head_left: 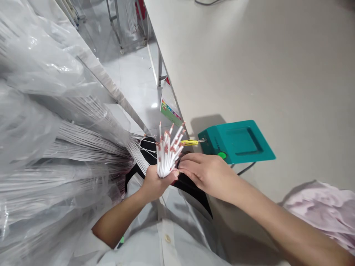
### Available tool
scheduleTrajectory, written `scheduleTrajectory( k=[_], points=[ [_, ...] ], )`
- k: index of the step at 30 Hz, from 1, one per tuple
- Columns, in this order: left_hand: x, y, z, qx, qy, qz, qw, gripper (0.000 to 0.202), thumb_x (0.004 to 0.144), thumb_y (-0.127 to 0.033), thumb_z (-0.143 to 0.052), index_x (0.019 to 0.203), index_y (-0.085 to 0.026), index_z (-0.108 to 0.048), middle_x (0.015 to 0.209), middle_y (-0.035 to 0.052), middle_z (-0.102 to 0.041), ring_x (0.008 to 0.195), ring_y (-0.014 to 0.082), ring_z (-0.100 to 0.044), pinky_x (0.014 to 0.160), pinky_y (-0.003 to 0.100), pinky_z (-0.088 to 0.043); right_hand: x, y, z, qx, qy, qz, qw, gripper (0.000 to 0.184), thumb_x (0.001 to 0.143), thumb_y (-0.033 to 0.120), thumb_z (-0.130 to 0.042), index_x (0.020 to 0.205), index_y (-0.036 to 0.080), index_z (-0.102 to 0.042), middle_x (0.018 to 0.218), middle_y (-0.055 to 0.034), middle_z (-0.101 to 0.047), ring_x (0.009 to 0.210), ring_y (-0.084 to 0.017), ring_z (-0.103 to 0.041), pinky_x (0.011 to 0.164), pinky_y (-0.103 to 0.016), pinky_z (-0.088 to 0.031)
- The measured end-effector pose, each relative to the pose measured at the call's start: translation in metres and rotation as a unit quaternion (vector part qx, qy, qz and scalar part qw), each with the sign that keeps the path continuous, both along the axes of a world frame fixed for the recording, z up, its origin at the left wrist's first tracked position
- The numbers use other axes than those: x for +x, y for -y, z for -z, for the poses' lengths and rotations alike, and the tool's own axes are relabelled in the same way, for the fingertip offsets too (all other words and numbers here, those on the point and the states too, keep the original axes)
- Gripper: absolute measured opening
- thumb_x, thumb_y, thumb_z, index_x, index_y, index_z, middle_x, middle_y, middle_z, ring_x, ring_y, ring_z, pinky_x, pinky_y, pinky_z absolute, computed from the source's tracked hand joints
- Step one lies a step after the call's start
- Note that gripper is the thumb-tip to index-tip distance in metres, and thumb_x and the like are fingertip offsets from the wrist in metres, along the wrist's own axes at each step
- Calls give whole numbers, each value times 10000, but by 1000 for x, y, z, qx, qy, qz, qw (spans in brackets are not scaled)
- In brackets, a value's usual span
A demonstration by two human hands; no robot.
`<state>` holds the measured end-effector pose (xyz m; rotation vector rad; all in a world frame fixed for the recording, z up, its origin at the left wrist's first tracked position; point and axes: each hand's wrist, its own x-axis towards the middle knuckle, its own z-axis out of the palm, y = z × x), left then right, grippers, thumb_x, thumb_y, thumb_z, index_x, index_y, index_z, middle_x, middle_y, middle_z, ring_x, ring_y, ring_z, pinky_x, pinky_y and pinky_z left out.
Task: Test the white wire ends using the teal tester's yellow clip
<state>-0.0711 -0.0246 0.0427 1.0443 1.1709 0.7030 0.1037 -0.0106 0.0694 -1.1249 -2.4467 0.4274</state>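
Note:
My left hand [157, 183] is wrapped round a bundle of white wires [166, 159], whose bare copper-coloured ends fan out upward. Close against the bundle's right side is my right hand [203, 170], fingers bent and pressed together; their tips are partly hidden, and I cannot make out what they pinch. Just beyond the right hand, a teal device [240, 142] with a green button [222, 155] sits on the table. From its near side a yellow clip or probe [190, 142] points toward the wire ends.
Many long white wires [88, 140] in clear plastic wrap [41, 70] fill the left side. The pale table [263, 74] spans the right, with a pinkish cloth [321, 210] at its lower right. A wheeled metal rack [118, 26] stands on the floor beyond.

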Motion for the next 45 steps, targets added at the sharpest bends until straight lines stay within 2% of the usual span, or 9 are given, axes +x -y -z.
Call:
scheduleTrajectory(
  k=[4, 9, 19, 26, 33, 36, 40, 43, 45],
  points=[
    [2, -1, 7, -37, 42, -64, 996, 229, 703, -343, -655, 624, -130, -624, 428, -43, -438, 389, 54, -350, 404, 206, -274, -4, 5, 8, 257, 65, 1, 964, 199, 869, 112, -446, 858, 130, -644, 838, -99, -690, 738, -184, -617, 615, -299, -475],
    [5, 1, 11, -60, 62, -123, 989, 206, 685, -332, -682, 661, -131, -644, 475, -27, -513, 387, 43, -374, 397, 197, -284, -2, 12, 22, 310, 73, 10, 948, 178, 856, 82, -455, 937, 112, -611, 904, -106, -680, 762, -194, -607, 620, -312, -489],
    [1, -3, 6, -63, 60, -122, 989, 213, 684, -337, -687, 686, -127, -655, 504, -20, -547, 392, 46, -390, 401, 202, -296, -3, 18, 27, 38, -172, 152, 972, 147, 850, 112, -496, 931, 183, -596, 970, -106, -609, 941, -197, -597, 785, -328, -527],
    [-5, -2, 5, -8, 50, -27, 998, 277, 702, -390, -671, 629, -124, -647, 541, -2, -555, 444, 53, -404, 440, 210, -307, -13, 7, 18, -249, -355, 137, 890, 121, 791, 306, -636, 868, 216, -664, 877, -59, -635, 663, -128, -600, 576, -258, -529],
    [-12, -3, 12, -81, 163, -1, 983, 327, 630, -431, -718, 646, -109, -658, 529, 12, -564, 420, 58, -410, 397, 206, -272, -25, 14, 42, -397, -489, 105, 770, 63, 734, 291, -697, 754, 233, -706, 792, -11, -616, 564, -99, -577, 513, -252, -501],
    [-7, -2, 11, -110, 205, -36, 972, 333, 615, -426, -730, 656, -103, -663, 554, 26, -586, 420, 54, -411, 401, 206, -273, -32, 22, 49, -333, -479, 164, 795, 103, 815, 286, -606, 773, 232, -683, 721, 2, -613, 530, -100, -553, 502, -255, -486],
    [0, 0, 5, -104, 137, -62, 983, 302, 661, -403, -694, 626, -104, -661, 461, -10, -505, 400, 53, -378, 389, 203, -268, -27, 25, 49, -12, -262, 195, 945, 98, 819, 157, -575, 833, 203, -661, 792, -41, -665, 697, -147, -625, 630, -267, -508],
    [1, 2, 2, -57, 81, -48, 994, 218, 697, -318, -653, 656, -105, -676, 532, 7, -571, 450, 69, -433, 439, 205, -349, -16, 23, 51, 194, -94, 132, 968, 91, 789, 138, -606, 865, 179, -633, 784, -63, -677, 704, -165, -635, 651, -270, -500],
    [2, 4, 4, -27, 72, -38, 996, 155, 703, -252, -628, 658, -110, -671, 620, 21, -622, 552, 93, -514, 547, 211, -423, -12, 22, 51, 235, -33, 102, 966, 70, 786, 148, -609, 853, 168, -611, 770, -71, -672, 683, -169, -628, 625, -269, -486]
  ],
)
